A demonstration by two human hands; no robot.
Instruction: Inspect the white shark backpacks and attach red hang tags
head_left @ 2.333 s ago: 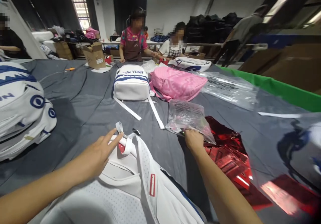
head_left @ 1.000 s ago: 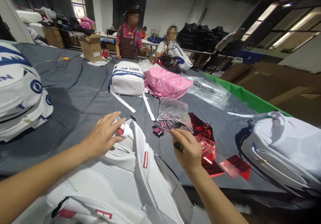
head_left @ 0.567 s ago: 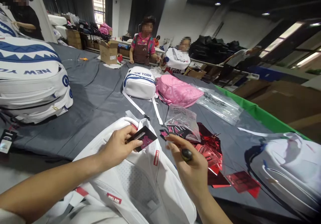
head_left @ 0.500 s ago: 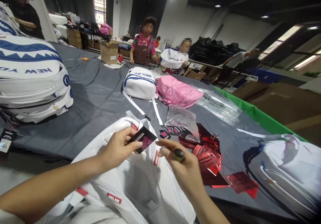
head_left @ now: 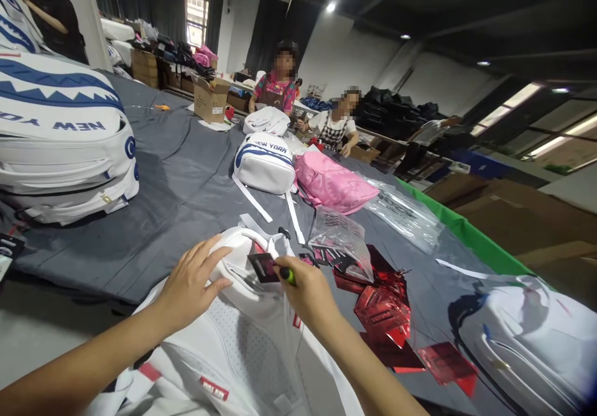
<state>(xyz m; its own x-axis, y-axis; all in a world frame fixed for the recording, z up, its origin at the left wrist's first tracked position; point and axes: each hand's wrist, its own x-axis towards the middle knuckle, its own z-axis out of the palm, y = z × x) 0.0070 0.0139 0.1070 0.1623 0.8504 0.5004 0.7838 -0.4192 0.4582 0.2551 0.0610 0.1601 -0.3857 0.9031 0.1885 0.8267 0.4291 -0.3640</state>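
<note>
My left hand (head_left: 193, 282) rests at the top of a white backpack (head_left: 233, 341), thumb and fingers around its padded upper edge. Between the fingertips of my right hand (head_left: 303, 288) is a small black card (head_left: 262, 267) with a pink figure. A dark tool with a yellow-green end (head_left: 288, 275) is also in that hand. The card hangs over the backpack's top, near the handle and a strap with a black buckle (head_left: 284, 233). Red labels show on the backpack's straps.
Red foil packets (head_left: 385, 313) and a clear bag of black cards (head_left: 338, 242) lie to the right. Beyond are a small white backpack (head_left: 265, 164) and a pink bag (head_left: 333, 183). White backpacks stand left (head_left: 60, 142) and right (head_left: 536, 341). People work across the table.
The black card has passed from my left hand to my right. My left hand has moved left onto the backpack. Across the table, a person has set down a white bag.
</note>
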